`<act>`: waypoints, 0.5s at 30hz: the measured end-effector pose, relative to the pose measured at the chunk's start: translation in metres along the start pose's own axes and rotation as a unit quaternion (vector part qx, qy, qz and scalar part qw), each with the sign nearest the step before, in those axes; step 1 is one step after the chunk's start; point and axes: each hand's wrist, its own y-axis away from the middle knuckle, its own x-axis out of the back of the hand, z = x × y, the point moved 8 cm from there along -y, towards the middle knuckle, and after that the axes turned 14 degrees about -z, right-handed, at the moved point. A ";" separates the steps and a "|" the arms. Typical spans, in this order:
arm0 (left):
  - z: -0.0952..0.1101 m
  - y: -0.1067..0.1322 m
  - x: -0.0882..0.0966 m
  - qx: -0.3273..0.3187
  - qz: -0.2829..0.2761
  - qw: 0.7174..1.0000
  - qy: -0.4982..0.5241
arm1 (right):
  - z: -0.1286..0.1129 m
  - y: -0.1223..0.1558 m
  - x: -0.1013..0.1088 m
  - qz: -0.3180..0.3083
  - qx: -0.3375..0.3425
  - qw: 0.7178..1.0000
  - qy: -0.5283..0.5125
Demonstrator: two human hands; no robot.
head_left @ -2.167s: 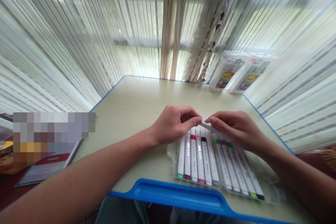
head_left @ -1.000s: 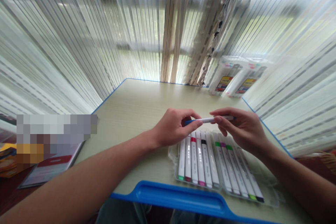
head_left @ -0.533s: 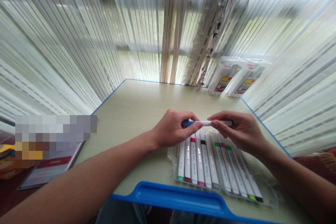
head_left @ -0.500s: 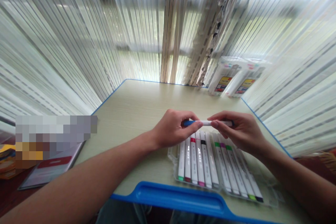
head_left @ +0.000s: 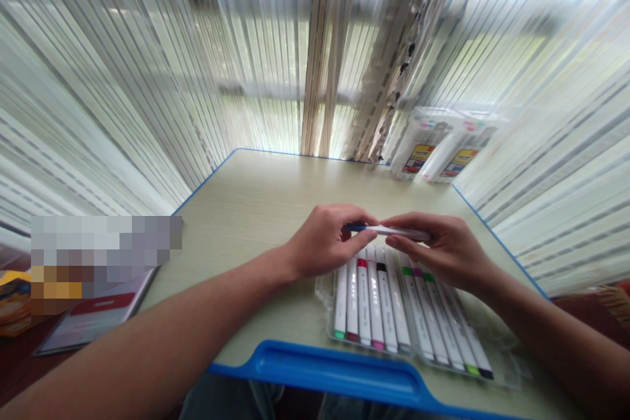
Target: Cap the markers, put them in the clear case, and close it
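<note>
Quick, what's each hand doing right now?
Left hand: closed, pinching the blue end of the marker.
Right hand: closed, gripping the same marker by its white barrel.

Daylight glows through sheer striped curtains [head_left: 147,79] closing round a pale wooden desk [head_left: 256,197] edged in blue

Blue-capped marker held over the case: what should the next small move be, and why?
Probably a short pull apart to uncap the blue-capped marker. The left hand pinches its blue cap, the right hand grips its white barrel, and it is held roughly level above the open marker case and the row of markers lying in it.
</note>
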 end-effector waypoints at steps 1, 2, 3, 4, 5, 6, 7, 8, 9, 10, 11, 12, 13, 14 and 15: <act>0.001 0.000 -0.002 -0.006 -0.011 1.000 -0.003 | -0.002 0.000 -0.001 -0.009 0.005 1.000 0.006; 0.002 0.000 -0.004 -0.011 -0.020 1.000 -0.007 | -0.003 0.000 -0.002 -0.016 0.008 1.000 0.011; 0.002 0.000 -0.005 -0.015 -0.026 0.999 -0.011 | -0.005 -0.001 -0.002 -0.022 0.010 1.000 0.017; 0.003 0.000 -0.006 -0.017 -0.031 0.999 -0.014 | -0.006 -0.001 -0.002 -0.025 0.009 0.999 0.022; 0.003 0.000 -0.007 -0.019 -0.035 0.999 -0.014 | -0.006 -0.001 -0.002 -0.027 0.006 0.999 0.026; 0.004 0.000 -0.007 -0.020 -0.035 0.999 -0.012 | -0.006 -0.001 -0.001 -0.028 0.001 0.999 0.028; 0.004 0.000 -0.006 -0.020 -0.033 0.999 -0.009 | -0.005 -0.001 -0.001 -0.027 -0.005 0.999 0.029; 0.003 0.001 -0.006 -0.019 -0.029 0.999 -0.004 | -0.004 -0.001 0.000 -0.023 -0.009 0.999 0.028; 0.003 0.001 -0.004 -0.017 -0.024 1.000 0.003 | -0.003 0.000 0.001 -0.016 -0.014 0.999 0.026; 0.001 0.001 -0.003 -0.012 -0.017 1.000 0.009 | -0.001 0.000 0.002 -0.007 -0.017 1.000 0.021; 0.000 0.001 -0.002 -0.005 -0.009 1.000 0.016 | 0.000 0.001 0.003 0.005 -0.020 1.000 0.013; -0.002 0.001 0.000 0.004 0.000 1.000 0.023 | 0.003 0.001 0.004 0.016 -0.023 1.000 0.001; -0.005 0.001 0.002 0.015 0.010 0.999 0.031 | 0.005 0.002 0.005 0.027 -0.026 0.999 -0.014; -0.007 0.001 0.003 0.025 0.020 0.999 0.040 | 0.007 0.002 0.006 0.036 -0.028 0.998 -0.031; -0.010 0.002 0.004 0.034 0.029 0.998 0.050 | 0.008 0.003 0.006 0.044 -0.028 0.997 -0.051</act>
